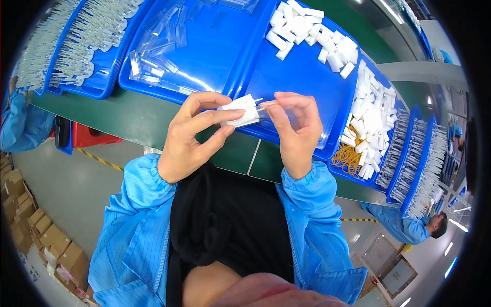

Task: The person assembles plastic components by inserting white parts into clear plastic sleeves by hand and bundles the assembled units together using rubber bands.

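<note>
My left hand (190,130) pinches a small white block-shaped piece (246,108) between thumb and fingers. Thin prongs seem to stick out of its right end, too small to make out fully. Facing it, my right hand (299,125) grips a clear plastic piece (265,111) with thumb and fingertips. The clear piece meets the prong end of the white one; whether it sits over the prongs I cannot tell. Both hands are above the front edge of the blue trays.
Clear plastic pieces lie in the left blue tray (192,66). White blocks (335,46) fill the far end of the tray beside it. More white pieces (373,120) and tan rubber bands (348,158) are at right. Racks of slim pale parts (76,51) flank both sides. Co-workers sit at both ends.
</note>
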Demonstrator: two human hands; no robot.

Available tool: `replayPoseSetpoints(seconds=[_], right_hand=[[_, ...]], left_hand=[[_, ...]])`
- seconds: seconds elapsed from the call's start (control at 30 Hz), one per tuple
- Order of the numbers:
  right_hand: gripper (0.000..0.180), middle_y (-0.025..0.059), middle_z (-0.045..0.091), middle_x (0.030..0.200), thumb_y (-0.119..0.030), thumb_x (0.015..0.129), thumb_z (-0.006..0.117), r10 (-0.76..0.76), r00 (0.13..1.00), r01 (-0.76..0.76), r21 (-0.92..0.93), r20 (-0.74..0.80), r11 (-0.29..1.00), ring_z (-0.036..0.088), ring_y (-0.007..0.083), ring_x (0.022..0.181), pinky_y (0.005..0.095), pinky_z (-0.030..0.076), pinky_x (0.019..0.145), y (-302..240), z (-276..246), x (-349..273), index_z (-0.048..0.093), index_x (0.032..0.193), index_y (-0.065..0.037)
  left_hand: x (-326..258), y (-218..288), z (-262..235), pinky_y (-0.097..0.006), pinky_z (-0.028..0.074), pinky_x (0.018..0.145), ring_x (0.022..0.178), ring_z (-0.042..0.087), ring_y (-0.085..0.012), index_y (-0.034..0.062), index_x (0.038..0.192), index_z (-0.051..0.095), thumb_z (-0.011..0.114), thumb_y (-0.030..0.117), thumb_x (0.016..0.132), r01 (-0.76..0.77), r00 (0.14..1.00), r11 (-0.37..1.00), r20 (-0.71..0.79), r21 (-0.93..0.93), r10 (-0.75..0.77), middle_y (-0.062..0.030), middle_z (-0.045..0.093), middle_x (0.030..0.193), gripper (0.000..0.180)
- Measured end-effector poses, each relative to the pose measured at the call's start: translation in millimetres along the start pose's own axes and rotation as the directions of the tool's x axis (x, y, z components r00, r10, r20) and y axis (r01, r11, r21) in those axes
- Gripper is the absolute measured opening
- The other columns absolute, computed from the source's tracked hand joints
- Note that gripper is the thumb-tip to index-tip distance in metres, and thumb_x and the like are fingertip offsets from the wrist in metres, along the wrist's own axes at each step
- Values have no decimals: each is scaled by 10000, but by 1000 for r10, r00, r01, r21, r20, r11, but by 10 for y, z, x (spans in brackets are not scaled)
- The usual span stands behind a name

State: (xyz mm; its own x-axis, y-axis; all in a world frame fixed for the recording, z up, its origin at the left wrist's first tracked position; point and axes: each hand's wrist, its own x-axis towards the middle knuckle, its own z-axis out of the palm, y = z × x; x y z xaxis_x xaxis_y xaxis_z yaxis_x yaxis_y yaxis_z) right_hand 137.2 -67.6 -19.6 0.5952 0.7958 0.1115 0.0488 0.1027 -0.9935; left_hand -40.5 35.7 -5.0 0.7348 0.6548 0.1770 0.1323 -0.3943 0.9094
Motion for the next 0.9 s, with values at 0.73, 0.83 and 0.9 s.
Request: replayPoseSetpoints(seconds=[0.73,0.83,0.9], right_hand=[[241,117,610,1058,-47,834,766,55,986,-62,44,156,997,651,177,988,288,512,865,14,-110,-8,597,1001,-8],[240,118,615,1057,-49,833,767,37,992,-41,37,122,998,648,172,984,279,506,859,39,-24,-51,597,997,-7],[239,119,619,1054,-48,833,766,-37,995,39,-12,98,999,646,170,983,275,503,857,50,-1,-59,596,997,-7]], left_hand=[[70,69,-122,-356,508,937,1123,589,-278,135,1186,708,682,-46,829,29,989,999,145,30,-33,-123,563,1248,401],[61,89,-78,-345,523,902,1094,604,-273,128,1195,704,692,-52,819,36,992,998,121,-50,-30,-118,569,1244,417],[73,91,-85,-338,534,906,1121,594,-263,101,1203,690,692,-57,819,17,990,1000,138,-20,-14,-126,557,1257,416]])
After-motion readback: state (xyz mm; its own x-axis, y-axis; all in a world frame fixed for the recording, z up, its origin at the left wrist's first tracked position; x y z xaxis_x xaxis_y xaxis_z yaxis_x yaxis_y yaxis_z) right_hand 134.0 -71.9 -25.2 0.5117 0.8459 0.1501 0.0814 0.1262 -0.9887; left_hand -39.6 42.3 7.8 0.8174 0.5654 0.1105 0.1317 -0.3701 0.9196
